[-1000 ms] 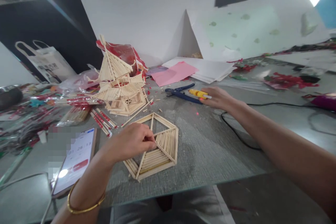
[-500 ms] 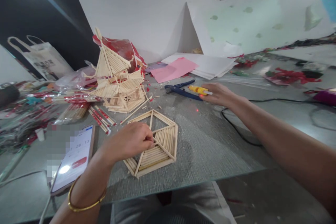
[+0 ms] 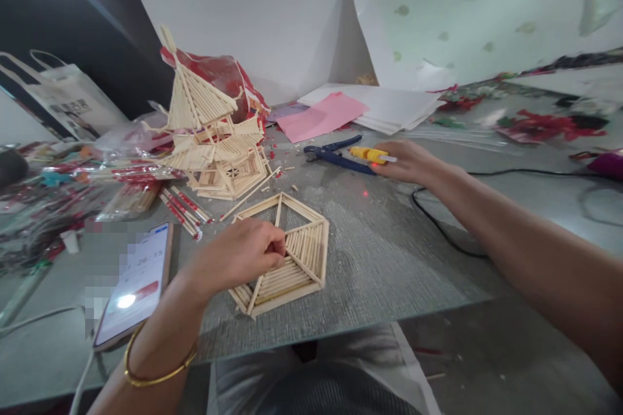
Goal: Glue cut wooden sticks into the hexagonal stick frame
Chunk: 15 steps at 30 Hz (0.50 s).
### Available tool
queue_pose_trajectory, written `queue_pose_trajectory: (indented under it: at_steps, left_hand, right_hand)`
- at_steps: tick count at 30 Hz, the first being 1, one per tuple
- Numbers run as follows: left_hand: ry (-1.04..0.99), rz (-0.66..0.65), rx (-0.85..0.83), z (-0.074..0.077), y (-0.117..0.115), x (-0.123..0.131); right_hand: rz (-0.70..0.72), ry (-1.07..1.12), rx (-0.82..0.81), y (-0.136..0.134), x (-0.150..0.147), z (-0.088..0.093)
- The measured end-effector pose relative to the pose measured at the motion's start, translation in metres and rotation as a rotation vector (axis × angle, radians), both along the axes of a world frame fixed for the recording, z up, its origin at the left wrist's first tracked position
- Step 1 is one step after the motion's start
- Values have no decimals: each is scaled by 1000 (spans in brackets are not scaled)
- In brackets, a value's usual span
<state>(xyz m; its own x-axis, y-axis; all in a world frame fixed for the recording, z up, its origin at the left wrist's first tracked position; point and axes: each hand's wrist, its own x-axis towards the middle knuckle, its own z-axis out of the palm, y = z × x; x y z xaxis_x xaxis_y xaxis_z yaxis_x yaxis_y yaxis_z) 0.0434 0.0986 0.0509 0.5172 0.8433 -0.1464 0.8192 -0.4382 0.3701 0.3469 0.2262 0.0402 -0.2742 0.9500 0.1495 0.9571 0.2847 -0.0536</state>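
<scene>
A hexagonal frame of wooden sticks (image 3: 316, 249) lies flat on the grey table; two of its lower and right triangles are filled with rows of sticks, while others show the tabletop through them. Over its middle, my left hand (image 3: 243, 249) has its fingers pinched together, and what they hold, if anything, is hidden. Farther right, my right hand (image 3: 411, 162) is closed around a yellow glue gun (image 3: 367, 154) with a whitish glue stick showing at one end. Beside it lie dark blue pliers (image 3: 335, 157) with their handles spread.
A tiered stick pagoda (image 3: 209, 136) stands at the back left. Near my left forearm lies a phone (image 3: 136, 292); bundled sticks (image 3: 182, 211) are behind it. Pink paper (image 3: 321, 118) lies on white sheets (image 3: 403, 107). A black cord (image 3: 448, 241) curves across the right side.
The view has tilted down slightly, so things sit a little higher or shifted. Both hands stay in nearly the same places over the frame and by the pliers.
</scene>
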Motion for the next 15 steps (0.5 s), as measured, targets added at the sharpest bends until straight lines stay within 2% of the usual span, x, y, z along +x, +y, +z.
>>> queue_pose_trajectory:
  at_steps: [9,15]
  left_hand:
    - [41,-32,12,-3,2,-1]
    - [-19,33,-13,-3,0,2]
  right_hand:
    - [6,-21,2,1,0,-1]
    - [15,21,6,0,-1,-1]
